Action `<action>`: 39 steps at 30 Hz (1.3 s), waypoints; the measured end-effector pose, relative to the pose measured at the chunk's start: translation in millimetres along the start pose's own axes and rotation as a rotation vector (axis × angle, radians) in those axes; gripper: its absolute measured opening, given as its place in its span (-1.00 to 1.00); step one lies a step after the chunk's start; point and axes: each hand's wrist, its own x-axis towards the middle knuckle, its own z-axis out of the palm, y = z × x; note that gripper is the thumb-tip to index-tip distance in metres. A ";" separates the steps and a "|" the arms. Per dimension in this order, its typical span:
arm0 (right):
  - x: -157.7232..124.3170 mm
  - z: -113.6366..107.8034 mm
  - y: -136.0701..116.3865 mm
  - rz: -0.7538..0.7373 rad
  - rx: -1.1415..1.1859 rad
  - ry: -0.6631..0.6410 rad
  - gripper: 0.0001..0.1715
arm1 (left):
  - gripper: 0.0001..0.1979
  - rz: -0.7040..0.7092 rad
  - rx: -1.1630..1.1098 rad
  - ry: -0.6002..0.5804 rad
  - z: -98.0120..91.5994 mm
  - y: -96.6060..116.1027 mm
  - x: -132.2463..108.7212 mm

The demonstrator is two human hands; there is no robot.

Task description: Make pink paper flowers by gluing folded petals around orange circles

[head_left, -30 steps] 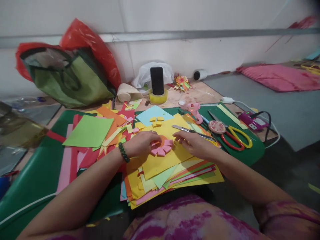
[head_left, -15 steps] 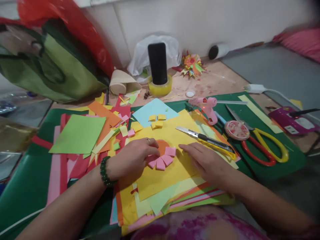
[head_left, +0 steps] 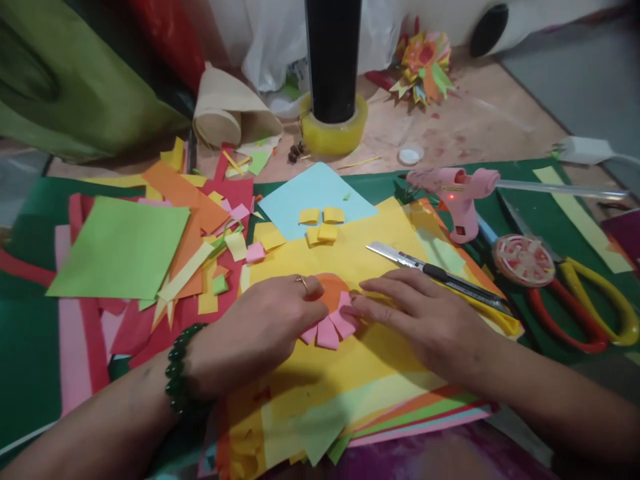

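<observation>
Head view: A person works paper at a green mat (head_left: pixel 30 353), both hands meeting over a bright yellow sheet (head_left: pixel 385 360).
Orange disc: The round orange piece (head_left: pixel 334 288) lies on the yellow sheet, between the two hands, partly covered by the left fingers.
Pink flaps: Small pink pieces (head_left: pixel 327 333) fan out along the disc's near edge.
Left hand: The left hand (head_left: pixel 267 317), above a wrist with a dark green bracelet (head_left: pixel 177 370), bends its fingers over the disc's left side; whether they pinch or only press cannot be told.
Right hand: The right hand (head_left: pixel 425 313) stretches its fingers toward the rightmost flap, fingertips at its edge; the thumb is hidden, so a pinch cannot be confirmed.
Cutter: A utility knife (head_left: pixel 440 277) lies just beyond the right hand, silver end pointing left.
Glue gun: A pink glue gun (head_left: pixel 463 197), red light glowing, rests farther back, near scissors (head_left: pixel 583 330) with red and yellow handles.
Folded squares: Small yellow pieces (head_left: pixel 327 233) sit beyond the disc, near a light-blue sheet (head_left: pixel 320 190).
Rosette: A multicoloured paper rosette (head_left: pixel 425 60) lies at the back, well apart from the hands.
</observation>
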 end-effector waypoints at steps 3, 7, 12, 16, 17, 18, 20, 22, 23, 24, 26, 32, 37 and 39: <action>-0.6 4.5 0.8 0.006 -0.048 0.030 -0.49 | -0.75 0.023 0.020 -0.018 -0.7 1.4 0.5; 1.2 8.8 2.9 -0.049 -0.091 0.088 -0.54 | -0.77 0.038 0.063 0.001 -1.3 3.9 0.5; 3.5 11.4 4.9 -0.036 -0.070 0.073 -0.57 | -0.77 0.075 0.062 0.060 0.5 3.2 -0.1; 2.9 11.7 5.9 -0.013 -0.069 -0.010 -0.63 | -0.77 0.081 0.064 0.068 0.4 1.0 -0.5; 3.0 11.6 6.3 -0.031 -0.089 -0.022 -0.62 | -0.77 0.081 0.062 0.071 0.1 0.8 -0.5; 3.3 11.7 6.7 -0.055 -0.114 -0.023 -0.60 | -0.77 0.082 0.059 0.075 -0.3 0.8 -0.5; 4.5 12.5 8.1 -0.113 -0.162 0.009 -0.58 | -0.77 0.081 0.061 0.074 -1.2 1.4 -0.2; 5.7 14.4 9.9 -0.167 -0.190 0.053 -0.61 | -0.77 0.077 0.077 0.056 -2.0 2.6 0.4; 6.2 15.6 10.8 -0.183 -0.197 0.068 -0.63 | -0.77 0.073 0.087 0.044 -2.4 3.3 0.6; 6.5 16.8 11.6 -0.190 -0.201 0.076 -0.66 | -0.77 0.071 0.095 0.035 -2.7 4.0 0.8; 6.7 18.8 12.5 -0.181 -0.204 0.069 -0.68 | -0.78 0.067 0.107 0.030 -3.1 5.1 0.9; 6.9 20.9 11.5 -0.159 -0.219 0.072 -0.67 | -0.78 0.064 0.140 0.025 -2.6 6.8 0.2; 7.7 21.9 10.7 -0.174 -0.216 0.064 -0.71 | -0.80 0.064 0.136 0.015 -2.2 7.1 -0.1; 8.0 22.0 10.6 -0.177 -0.212 0.061 -0.72 | -0.80 0.068 0.131 0.016 -2.3 6.9 -0.1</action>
